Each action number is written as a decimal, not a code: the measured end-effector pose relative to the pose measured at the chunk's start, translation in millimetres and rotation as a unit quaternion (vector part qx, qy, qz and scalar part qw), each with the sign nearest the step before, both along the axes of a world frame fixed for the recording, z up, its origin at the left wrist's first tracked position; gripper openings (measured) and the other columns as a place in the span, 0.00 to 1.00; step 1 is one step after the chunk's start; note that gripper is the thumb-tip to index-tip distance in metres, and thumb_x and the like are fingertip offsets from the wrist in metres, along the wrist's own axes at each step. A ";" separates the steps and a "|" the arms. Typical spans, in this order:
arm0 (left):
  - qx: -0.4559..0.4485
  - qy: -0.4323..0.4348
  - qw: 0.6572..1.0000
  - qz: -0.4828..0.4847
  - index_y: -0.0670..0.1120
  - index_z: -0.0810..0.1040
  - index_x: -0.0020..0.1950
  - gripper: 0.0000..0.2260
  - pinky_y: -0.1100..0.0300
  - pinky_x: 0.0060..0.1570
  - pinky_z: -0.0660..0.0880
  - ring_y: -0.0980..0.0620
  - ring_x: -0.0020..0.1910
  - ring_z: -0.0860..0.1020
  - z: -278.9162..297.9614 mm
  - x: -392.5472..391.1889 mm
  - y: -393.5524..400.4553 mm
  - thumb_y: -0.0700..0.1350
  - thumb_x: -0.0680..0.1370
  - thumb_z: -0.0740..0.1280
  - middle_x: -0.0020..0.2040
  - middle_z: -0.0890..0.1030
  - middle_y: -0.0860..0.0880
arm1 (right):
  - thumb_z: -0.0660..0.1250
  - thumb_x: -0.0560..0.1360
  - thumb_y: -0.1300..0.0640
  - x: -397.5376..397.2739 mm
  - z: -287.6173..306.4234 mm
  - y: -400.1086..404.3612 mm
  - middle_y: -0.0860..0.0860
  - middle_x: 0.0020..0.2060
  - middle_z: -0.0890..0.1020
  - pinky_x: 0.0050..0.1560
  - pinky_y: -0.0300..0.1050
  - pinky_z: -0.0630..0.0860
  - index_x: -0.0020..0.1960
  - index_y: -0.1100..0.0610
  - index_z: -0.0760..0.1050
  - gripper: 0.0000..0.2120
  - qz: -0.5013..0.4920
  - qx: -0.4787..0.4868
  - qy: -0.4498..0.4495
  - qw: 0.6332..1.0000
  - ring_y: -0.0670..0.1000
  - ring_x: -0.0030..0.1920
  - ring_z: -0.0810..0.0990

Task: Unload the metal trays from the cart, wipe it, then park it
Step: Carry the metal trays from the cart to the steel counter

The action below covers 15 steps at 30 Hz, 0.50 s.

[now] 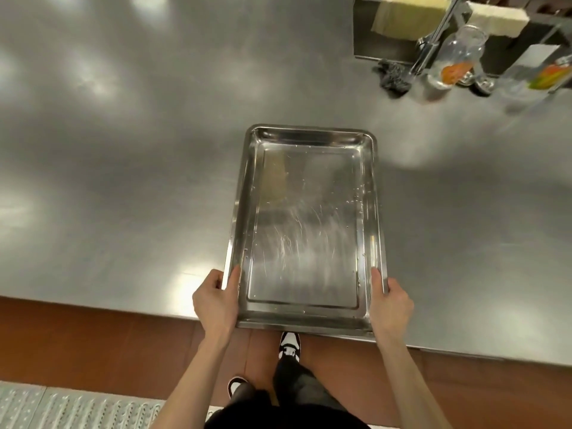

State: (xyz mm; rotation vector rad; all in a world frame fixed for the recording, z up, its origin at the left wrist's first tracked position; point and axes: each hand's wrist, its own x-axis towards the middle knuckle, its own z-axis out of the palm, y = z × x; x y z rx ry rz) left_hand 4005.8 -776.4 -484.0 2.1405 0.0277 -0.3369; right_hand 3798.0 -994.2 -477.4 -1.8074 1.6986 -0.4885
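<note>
A rectangular metal tray point(306, 224) with a scratched, wet-looking bottom lies lengthwise over the steel counter point(123, 181), its near end jutting past the counter's front edge. My left hand point(215, 301) grips the tray's left rim near the front corner, thumb inside the rim. My right hand point(391, 301) grips the right rim in the same way. The cart is not in view.
At the counter's back right stand a clear glass bottle point(455, 57), a dark scouring pad point(393, 77), metal utensils point(433, 35) and a second clear container point(532, 78), all against a steel box. Below are a red tiled floor point(93, 345), my shoes and a metal floor grate point(77, 407).
</note>
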 end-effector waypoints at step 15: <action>0.053 -0.022 0.998 -0.033 0.45 0.61 0.33 0.26 0.51 0.32 0.57 0.48 0.33 0.56 -21.4 -3.6 -10.9 0.53 0.80 0.73 0.30 0.59 0.48 | 0.65 0.83 0.45 -7.1 -24.1 -6.9 0.53 0.24 0.69 0.30 0.50 0.60 0.33 0.58 0.65 0.25 0.003 -0.002 0.023 1.000 0.50 0.26 0.66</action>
